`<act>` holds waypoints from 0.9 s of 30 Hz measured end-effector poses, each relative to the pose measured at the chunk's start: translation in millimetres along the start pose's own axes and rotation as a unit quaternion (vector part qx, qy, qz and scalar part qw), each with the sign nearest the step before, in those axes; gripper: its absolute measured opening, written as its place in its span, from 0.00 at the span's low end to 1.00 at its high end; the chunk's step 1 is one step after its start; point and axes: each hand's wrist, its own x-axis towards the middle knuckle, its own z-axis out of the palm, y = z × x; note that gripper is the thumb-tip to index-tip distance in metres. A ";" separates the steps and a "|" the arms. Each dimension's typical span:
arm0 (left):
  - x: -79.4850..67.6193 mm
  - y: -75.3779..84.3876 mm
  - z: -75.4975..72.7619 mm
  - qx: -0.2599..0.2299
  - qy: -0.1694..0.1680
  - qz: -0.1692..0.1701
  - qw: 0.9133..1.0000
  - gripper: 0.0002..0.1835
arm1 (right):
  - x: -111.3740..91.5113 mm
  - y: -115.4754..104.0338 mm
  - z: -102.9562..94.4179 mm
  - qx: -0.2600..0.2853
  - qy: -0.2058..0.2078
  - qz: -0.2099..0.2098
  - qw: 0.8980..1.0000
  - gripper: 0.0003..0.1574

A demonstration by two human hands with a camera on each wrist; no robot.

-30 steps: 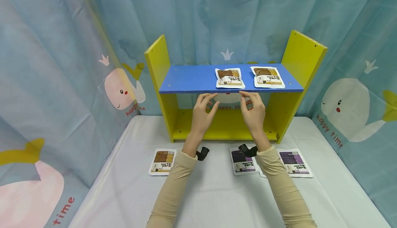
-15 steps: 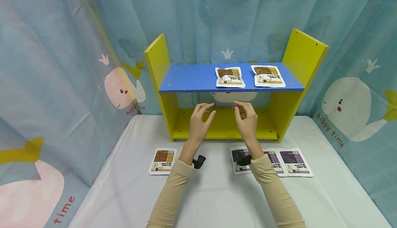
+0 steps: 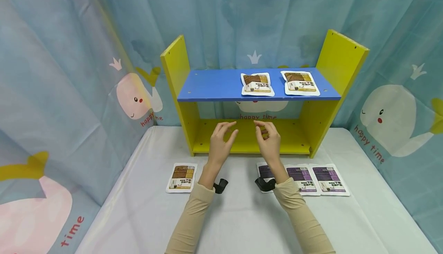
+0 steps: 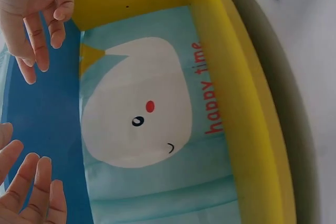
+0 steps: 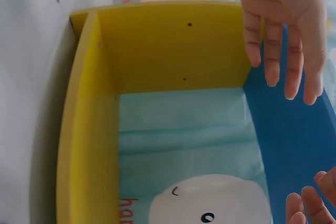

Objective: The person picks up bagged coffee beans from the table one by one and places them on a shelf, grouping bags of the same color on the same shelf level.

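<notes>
In the head view my left hand [image 3: 220, 141] hovers in front of the yellow and blue shelf [image 3: 214, 85], its fingers loosely bent and nothing between them. Facing it is my right hand [image 3: 270, 142], also holding nothing, with a gap between the two. Both are below the blue board's front edge. Upon that board lie two brown-labelled pouches, a middle one [image 3: 257, 84] and a right one [image 3: 300, 83]. The left wrist view shows the fingers of the left hand [image 4: 34, 195] at lower left; the right wrist view has the right hand [image 5: 289, 30] at upper right.
On the white table [image 3: 228, 223] a brown-labelled pouch [image 3: 181, 178] lies left of my arms. Purple-labelled pouches lie on the right: one [image 3: 265, 171] partly behind my right wrist, a middle one [image 3: 302, 180] and an outer one [image 3: 329, 180]. A printed curtain [image 3: 221, 23] hangs behind the shelf.
Both hands have moved down and back from the blue board's front edge, the right one also leftward, so they are closer together. The pouches stay where they were.
</notes>
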 end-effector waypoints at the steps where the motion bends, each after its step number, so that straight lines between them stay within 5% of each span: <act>1: -1.3 -1.3 0.5 0.001 -0.002 -0.001 1.000 0.16 | -1.6 0.8 1.0 0.000 -0.003 0.003 1.000 0.11; 27: -38.5 -29.1 1.3 0.028 -0.017 -0.048 0.998 0.16 | -40.7 15.2 19.4 0.004 -0.054 0.055 0.997 0.12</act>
